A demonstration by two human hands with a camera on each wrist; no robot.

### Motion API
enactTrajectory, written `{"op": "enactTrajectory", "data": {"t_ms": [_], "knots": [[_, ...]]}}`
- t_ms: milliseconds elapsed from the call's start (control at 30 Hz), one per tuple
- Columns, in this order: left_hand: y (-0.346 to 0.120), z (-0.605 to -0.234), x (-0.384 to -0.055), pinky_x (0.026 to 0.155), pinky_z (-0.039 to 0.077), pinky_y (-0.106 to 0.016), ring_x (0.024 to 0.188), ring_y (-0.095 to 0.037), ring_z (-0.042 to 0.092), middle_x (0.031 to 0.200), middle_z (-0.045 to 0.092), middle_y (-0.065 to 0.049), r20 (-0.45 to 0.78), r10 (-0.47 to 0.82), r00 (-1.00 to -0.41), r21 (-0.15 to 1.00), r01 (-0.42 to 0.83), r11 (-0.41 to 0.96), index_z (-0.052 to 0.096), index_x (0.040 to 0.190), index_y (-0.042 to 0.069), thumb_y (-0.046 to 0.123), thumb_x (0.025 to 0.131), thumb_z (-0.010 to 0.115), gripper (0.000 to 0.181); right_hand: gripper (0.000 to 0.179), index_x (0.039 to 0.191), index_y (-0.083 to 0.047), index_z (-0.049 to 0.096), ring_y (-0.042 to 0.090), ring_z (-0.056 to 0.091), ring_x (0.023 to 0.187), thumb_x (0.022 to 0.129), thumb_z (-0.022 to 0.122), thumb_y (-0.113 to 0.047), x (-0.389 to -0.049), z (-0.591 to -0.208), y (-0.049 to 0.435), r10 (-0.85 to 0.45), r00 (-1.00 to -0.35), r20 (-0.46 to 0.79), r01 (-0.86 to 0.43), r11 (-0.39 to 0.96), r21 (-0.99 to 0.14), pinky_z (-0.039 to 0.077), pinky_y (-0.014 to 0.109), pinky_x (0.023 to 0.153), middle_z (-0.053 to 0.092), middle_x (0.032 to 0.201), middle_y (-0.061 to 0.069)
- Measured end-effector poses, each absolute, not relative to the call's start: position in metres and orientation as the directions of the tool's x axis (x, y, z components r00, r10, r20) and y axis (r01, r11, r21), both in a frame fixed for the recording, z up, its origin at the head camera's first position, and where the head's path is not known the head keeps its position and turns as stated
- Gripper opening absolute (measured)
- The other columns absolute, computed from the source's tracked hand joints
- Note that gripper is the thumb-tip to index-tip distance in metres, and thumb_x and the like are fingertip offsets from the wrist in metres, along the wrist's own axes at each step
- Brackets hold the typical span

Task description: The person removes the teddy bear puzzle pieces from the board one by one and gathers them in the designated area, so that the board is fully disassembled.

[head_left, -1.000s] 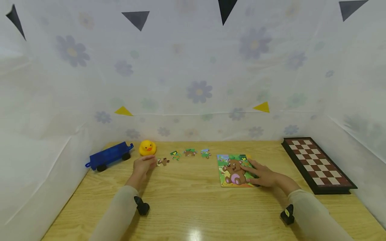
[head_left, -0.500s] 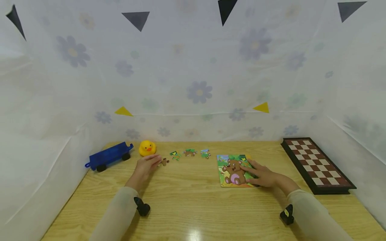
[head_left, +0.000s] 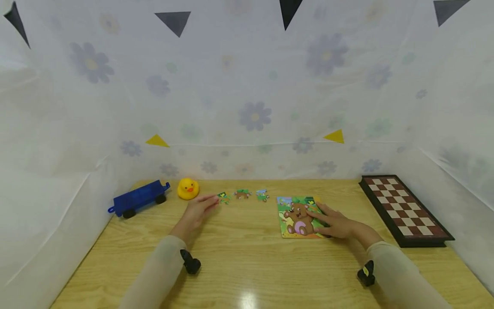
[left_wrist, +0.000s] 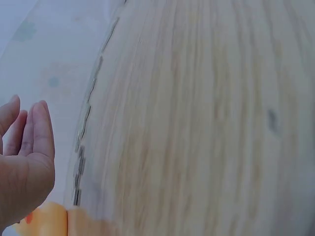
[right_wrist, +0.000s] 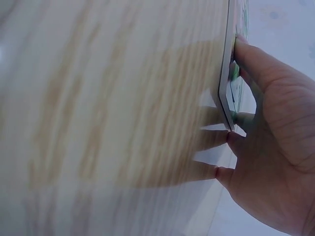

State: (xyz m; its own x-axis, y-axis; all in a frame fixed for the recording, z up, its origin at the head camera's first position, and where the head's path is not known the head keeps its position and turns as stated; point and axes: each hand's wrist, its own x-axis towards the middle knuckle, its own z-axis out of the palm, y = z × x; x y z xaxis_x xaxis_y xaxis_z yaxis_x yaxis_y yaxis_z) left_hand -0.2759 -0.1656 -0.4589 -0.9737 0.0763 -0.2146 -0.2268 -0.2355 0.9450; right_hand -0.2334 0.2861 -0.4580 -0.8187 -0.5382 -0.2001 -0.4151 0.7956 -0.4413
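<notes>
Flowered sheeting backs a puzzle on apparent wood.

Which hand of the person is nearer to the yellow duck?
Left. The left hand is just in front of the duck, slightly right; the right hand is well off to the right, on the bear puzzle.

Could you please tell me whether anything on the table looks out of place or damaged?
Nothing looks plainly damaged. Mildly out of place, perhaps, are three puzzle pieces: they lie loose, apart from the bear picture that the right hand touches.
</notes>
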Motion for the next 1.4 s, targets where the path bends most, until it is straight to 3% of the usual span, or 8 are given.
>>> {"op": "enactTrajectory", "data": {"t_ms": [267, 533, 700, 1000, 1167, 1400], "knots": [[-0.143, -0.459, -0.277, 0.104, 0.040, -0.038, 0.104, -0.019, 0.063, 0.120, 0.060, -0.018, -0.213, 0.139, -0.967, 0.925, -0.245, -0.291, 0.044, 0.135, -0.009, 0.003, 0.093, 0.058, 0.046, 0.061, 0.148, -0.014, 0.034, 0.055, 0.009, 0.134, 0.096, 0.054, -0.038, -0.233, -0.459, 0.288, -0.563, -0.813, -0.151, -0.444, 0.766, -0.465, 0.005, 0.078, 0.097, 0.008, 0.150, 0.032], [-0.115, -0.458, -0.280, 0.102, 0.041, -0.038, 0.099, -0.016, 0.065, 0.124, 0.057, -0.023, -0.191, 0.181, -0.965, 0.908, -0.244, -0.339, 0.047, 0.132, -0.011, 0.002, 0.093, 0.058, 0.043, 0.065, 0.148, -0.009, 0.033, 0.052, 0.007, 0.136, 0.095, 0.053, -0.043, -0.235, -0.459, 0.287, -0.545, -0.819, -0.181, -0.430, 0.791, -0.436, 0.006, 0.076, 0.100, 0.007, 0.152, 0.030], [-0.097, -0.458, -0.283, 0.103, 0.039, -0.040, 0.102, -0.021, 0.064, 0.116, 0.062, -0.019, -0.160, 0.234, -0.959, 0.901, -0.238, -0.364, 0.048, 0.130, -0.012, 0.001, 0.093, 0.058, 0.041, 0.066, 0.148, -0.011, 0.032, 0.052, 0.005, 0.137, 0.095, 0.053, -0.043, -0.235, -0.460, 0.288, -0.538, -0.821, -0.190, -0.420, 0.795, -0.437, 0.005, 0.076, 0.100, 0.006, 0.153, 0.029], [-0.059, -0.459, -0.282, 0.106, 0.038, -0.043, 0.095, -0.014, 0.065, 0.107, 0.065, -0.010, -0.141, 0.322, -0.936, 0.910, -0.251, -0.331, 0.045, 0.132, -0.013, 0.002, 0.094, 0.057, 0.043, 0.066, 0.149, -0.012, 0.031, 0.051, 0.006, 0.137, 0.095, 0.052, -0.044, -0.235, -0.460, 0.287, -0.532, -0.825, -0.189, -0.419, 0.801, -0.428, 0.006, 0.075, 0.101, 0.006, 0.153, 0.029], [-0.038, -0.461, -0.279, 0.104, 0.039, -0.044, 0.095, -0.014, 0.065, 0.116, 0.062, -0.019, -0.126, 0.359, -0.925, 0.930, -0.236, -0.283, 0.046, 0.131, -0.014, 0.004, 0.095, 0.055, 0.041, 0.067, 0.149, -0.012, 0.031, 0.051, 0.006, 0.137, 0.095, 0.053, -0.044, -0.235, -0.459, 0.287, -0.525, -0.828, -0.198, -0.411, 0.807, -0.423, 0.006, 0.075, 0.101, 0.006, 0.153, 0.029], [-0.010, -0.467, -0.276, 0.103, 0.041, -0.041, 0.092, -0.013, 0.066, 0.114, 0.064, -0.018, -0.143, 0.415, -0.898, 0.912, -0.282, -0.296, 0.048, 0.129, -0.014, 0.003, 0.095, 0.056, 0.039, 0.067, 0.149, -0.011, 0.031, 0.051, 0.005, 0.137, 0.095, 0.053, -0.043, -0.234, -0.457, 0.286, -0.525, -0.826, -0.205, -0.404, 0.805, -0.435, 0.005, 0.075, 0.101, 0.005, 0.153, 0.029]]}}
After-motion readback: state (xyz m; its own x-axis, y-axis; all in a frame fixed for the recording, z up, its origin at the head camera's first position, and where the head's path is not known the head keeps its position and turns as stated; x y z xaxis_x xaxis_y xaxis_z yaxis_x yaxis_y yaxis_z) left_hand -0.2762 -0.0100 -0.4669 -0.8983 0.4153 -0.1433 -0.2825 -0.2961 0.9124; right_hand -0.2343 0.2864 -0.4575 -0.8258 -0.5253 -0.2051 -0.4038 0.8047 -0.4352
